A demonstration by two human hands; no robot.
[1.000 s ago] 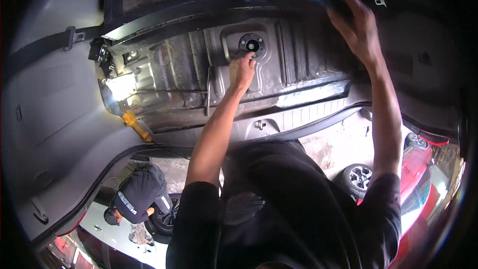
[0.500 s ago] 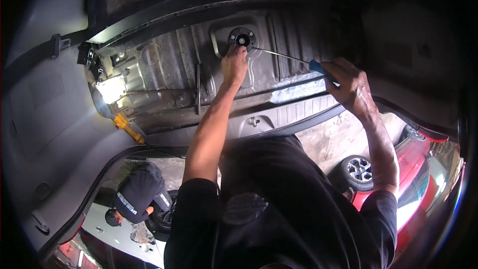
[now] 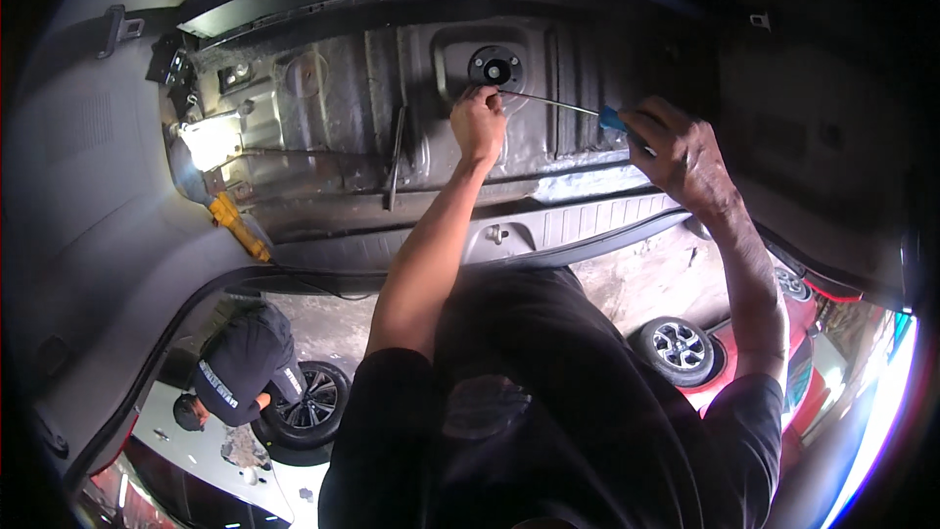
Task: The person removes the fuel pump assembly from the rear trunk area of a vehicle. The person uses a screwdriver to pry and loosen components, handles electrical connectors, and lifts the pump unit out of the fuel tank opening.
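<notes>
My right hand is closed around the blue handle of a screwdriver, at the right of the car's cargo floor. The thin metal shaft runs left and slightly up to the fingertips of my left hand. Those fingers are pinched together at the shaft's tip; what they hold there is hidden. Just above them is a round black mount with bolt heads on its ring and a lighter centre, set in a recess of the bare metal floor.
A lit work lamp with a yellow handle lies at the left. A thin metal rod rests on the floor panel. The latch sits on the rear sill. Behind, a co-worker bends at a wheel; another wheel lies near a red car.
The view has shifted, so the mount appears farther right and higher. The left fingers now sit a little below the mount, by the screwdriver's tip. The right hand keeps its hold on the handle.
</notes>
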